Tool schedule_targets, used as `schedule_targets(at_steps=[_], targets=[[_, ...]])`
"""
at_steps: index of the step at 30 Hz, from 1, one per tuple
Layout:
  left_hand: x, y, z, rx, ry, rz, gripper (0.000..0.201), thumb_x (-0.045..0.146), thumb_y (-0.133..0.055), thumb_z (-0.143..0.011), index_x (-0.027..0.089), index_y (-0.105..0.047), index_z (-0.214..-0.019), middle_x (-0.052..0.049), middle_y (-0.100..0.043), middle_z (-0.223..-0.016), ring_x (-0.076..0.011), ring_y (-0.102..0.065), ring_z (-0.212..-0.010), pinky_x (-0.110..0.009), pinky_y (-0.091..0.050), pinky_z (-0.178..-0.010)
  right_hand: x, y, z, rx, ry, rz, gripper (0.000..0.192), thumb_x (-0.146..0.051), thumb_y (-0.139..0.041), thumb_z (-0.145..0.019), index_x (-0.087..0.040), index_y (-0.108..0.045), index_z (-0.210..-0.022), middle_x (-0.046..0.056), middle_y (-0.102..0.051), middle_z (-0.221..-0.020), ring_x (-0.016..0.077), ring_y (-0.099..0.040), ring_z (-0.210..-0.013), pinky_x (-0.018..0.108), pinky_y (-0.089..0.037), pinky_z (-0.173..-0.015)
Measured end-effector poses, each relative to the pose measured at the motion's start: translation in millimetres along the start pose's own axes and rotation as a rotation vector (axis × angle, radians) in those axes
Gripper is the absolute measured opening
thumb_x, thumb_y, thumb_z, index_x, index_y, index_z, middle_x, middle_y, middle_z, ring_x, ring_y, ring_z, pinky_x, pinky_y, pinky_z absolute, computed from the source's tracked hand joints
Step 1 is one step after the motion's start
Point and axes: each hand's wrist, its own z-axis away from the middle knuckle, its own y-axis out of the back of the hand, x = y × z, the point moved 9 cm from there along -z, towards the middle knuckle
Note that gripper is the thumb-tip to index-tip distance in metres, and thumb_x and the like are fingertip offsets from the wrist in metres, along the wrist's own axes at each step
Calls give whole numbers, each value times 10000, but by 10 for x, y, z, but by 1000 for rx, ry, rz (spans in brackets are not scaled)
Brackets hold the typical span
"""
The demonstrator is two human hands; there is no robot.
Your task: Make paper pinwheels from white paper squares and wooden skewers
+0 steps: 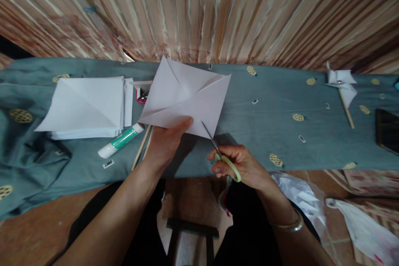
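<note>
Cutting paper square (187,97) with scissors (222,156)

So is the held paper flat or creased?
Creased: the paper in the left hand shows diagonal fold lines crossing near its middle.

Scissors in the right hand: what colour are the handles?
Pale yellow-green handles on the scissors, held in the right hand; the head view shows them.

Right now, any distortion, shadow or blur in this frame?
Head view: wide-angle bend curves the table edge and fans the curtain; the folded paper sheet casts a shadow over the cloth; scissors and both hands look sharp; corners dim.
</note>
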Motion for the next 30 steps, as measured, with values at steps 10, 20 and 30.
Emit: schedule_targets(at_steps=[10, 20, 30], targets=[[-7, -6, -4, 14, 8, 31, 386, 227, -782, -624, 205, -683, -997, -18, -713, -910, -195, -634, -888, -347, -479, -888, 9, 29, -4, 22, -9, -29, 353, -287, -896, -579, -167, -659, -813, -81, -615, -536, 71, -622, -501, 170, -523, -513], [-17, 21, -7, 18, 3, -23, 375, 257, -788, -630, 220, -677, -986, -13, -715, -889, -213, -638, -925, -387, -471, -943, -3, 15, -1, 19, -7, -47, 351, -296, -896, -570, -167, -659, -794, -73, -629, -533, 66, -600, -469, 159, -486, -462], [-39, 12, -4, -8, 6, -3, 384, 228, -788, -654, 236, -680, -1023, -12, -716, -915, -217, -653, -955, -375, -489, -931, -38, 2, 10, 17, 2, -13, 384, -350, -900, -562, -168, -659, -799, -73, -630, -561, 65, -604, -479, 170, -507, -480]])
